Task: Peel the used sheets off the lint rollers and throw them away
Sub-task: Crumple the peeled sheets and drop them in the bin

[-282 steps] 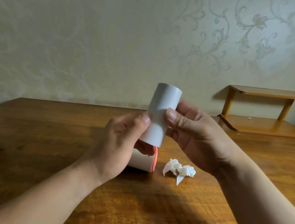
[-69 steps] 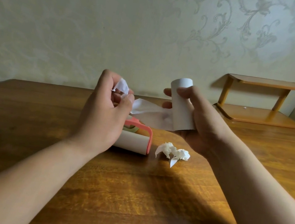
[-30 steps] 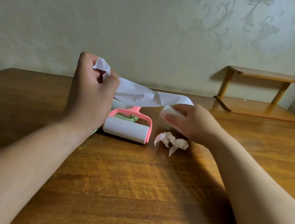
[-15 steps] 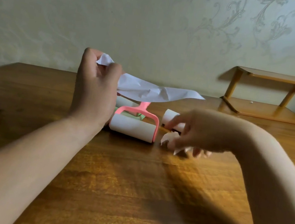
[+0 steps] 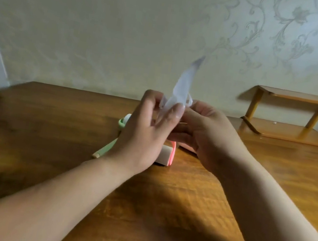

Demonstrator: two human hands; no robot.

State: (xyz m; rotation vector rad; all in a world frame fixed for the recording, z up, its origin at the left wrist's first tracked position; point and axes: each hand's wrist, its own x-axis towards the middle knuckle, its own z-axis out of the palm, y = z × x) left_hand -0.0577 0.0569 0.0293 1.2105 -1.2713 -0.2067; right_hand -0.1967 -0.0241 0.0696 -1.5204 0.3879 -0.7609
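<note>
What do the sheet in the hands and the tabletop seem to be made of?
The sheet looks like thin white paper, semi-translucent and creased, though blurred. The tabletop looks like wood or veneer with glossy varnish: grain and reflections show.

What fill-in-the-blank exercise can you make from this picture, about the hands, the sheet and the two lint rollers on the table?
1. The peeled sheet, held by the left hand and the right hand, points ____.
2. The nearer lint roller has a ____ frame.
3. The farther lint roller has a ____ handle.
4. The wooden shelf stands at the ____ end of the table.

Missing words: upward; pink; green; right.
</note>
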